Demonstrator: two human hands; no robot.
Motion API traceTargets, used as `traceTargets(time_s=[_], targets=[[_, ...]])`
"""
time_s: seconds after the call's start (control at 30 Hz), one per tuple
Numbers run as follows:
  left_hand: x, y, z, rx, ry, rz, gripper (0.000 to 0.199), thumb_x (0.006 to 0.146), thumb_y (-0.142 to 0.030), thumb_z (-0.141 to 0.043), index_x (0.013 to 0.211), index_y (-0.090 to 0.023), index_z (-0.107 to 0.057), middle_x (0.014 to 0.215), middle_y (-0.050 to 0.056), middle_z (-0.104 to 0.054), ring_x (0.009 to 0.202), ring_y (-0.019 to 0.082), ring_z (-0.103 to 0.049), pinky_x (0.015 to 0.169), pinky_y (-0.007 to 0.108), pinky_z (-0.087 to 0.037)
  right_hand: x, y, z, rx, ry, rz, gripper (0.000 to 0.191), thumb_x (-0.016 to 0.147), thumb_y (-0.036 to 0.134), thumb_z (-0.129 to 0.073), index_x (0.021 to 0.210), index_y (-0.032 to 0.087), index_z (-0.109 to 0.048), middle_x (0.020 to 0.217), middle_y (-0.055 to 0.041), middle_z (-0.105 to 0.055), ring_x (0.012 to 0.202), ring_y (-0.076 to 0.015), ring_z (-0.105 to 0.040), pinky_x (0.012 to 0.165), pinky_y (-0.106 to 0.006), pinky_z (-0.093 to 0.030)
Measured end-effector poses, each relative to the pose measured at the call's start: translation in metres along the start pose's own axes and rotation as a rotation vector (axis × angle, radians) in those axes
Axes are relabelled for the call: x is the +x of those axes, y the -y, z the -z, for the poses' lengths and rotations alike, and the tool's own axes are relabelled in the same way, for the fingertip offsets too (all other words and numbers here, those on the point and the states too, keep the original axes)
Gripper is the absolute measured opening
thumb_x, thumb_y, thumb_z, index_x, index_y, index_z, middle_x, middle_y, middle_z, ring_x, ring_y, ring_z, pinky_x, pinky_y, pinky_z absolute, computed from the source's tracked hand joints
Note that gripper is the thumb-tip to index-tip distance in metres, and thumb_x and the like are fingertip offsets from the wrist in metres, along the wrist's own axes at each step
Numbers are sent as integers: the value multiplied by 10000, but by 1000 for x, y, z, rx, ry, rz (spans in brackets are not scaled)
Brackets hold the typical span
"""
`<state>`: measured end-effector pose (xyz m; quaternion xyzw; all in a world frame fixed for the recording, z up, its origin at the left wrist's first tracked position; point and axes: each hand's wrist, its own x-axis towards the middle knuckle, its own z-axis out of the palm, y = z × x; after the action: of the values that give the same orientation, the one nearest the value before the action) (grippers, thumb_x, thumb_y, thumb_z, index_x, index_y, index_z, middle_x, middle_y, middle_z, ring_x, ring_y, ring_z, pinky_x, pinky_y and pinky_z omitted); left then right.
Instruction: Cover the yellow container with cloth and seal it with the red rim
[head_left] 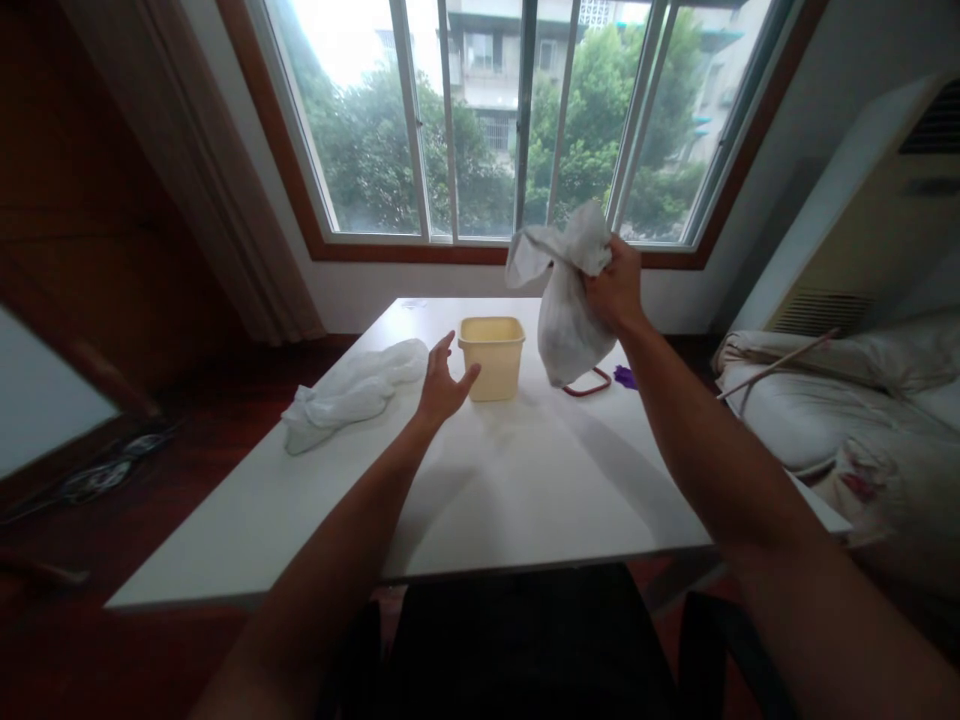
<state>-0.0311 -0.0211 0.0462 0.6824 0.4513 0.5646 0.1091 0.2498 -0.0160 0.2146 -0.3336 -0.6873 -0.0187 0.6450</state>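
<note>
My right hand (616, 285) is closed around the gathered neck of a filled white plastic bag (571, 325), which it holds up above the right part of the table. What the bag contains is hidden. My left hand (445, 382), fingers apart and thumb out, is at the near left side of a yellow plastic bin (496, 368); whether it touches the bin I cannot tell. The bin stands upright on the white table (517, 500). Partly behind the bag lies a dark red rounded frame (598, 384), perhaps a rim, flat on the tabletop.
A crumpled white plastic bag (352, 388) lies on the table's left side. Something small and purple (624, 377) is near the right edge. Beyond the table are a window (487, 130) and a curtain (202, 180); covered bundles (802, 405) sit at the right.
</note>
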Motion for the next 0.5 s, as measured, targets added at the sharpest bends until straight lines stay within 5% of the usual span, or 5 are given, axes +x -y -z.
traceTargets(time_s=[0.13, 0.27, 0.4, 0.5], targets=[[-6, 5, -6, -20, 83, 4, 856, 810, -489, -688, 1517, -239, -278, 1521, 196, -362, 1275, 342, -498, 963, 508, -488, 57, -7, -35, -71, 17, 137, 213, 919, 387, -537, 973, 190, -596, 936, -57, -637, 971, -225, -579, 844, -365, -503], [-7, 7, -7, -61, 91, 30, 872, 814, -500, -690, 1529, -267, -250, 1540, 186, -351, 1290, 346, -499, 986, 522, -477, 79, -16, -65, -129, 65, 180, 257, 921, 399, -538, 1040, 181, -602, 959, -61, -650, 991, -225, -590, 870, -353, -495], [-5, 6, -6, -73, 86, 32, 864, 817, -480, -696, 1527, -277, -248, 1548, 175, -347, 1286, 343, -505, 984, 524, -480, 62, -20, -88, -194, 168, 72, 231, 850, 329, -610, 985, 149, -663, 948, -91, -701, 953, -232, -617, 833, -324, -493], [-5, 3, -6, -80, 96, 31, 865, 815, -456, -700, 1525, -263, -244, 1528, 176, -370, 1283, 338, -506, 977, 515, -486, 28, -23, -100, -224, 464, 2, 178, 765, 258, -661, 866, 119, -709, 843, -68, -728, 874, -235, -650, 768, -299, -486]])
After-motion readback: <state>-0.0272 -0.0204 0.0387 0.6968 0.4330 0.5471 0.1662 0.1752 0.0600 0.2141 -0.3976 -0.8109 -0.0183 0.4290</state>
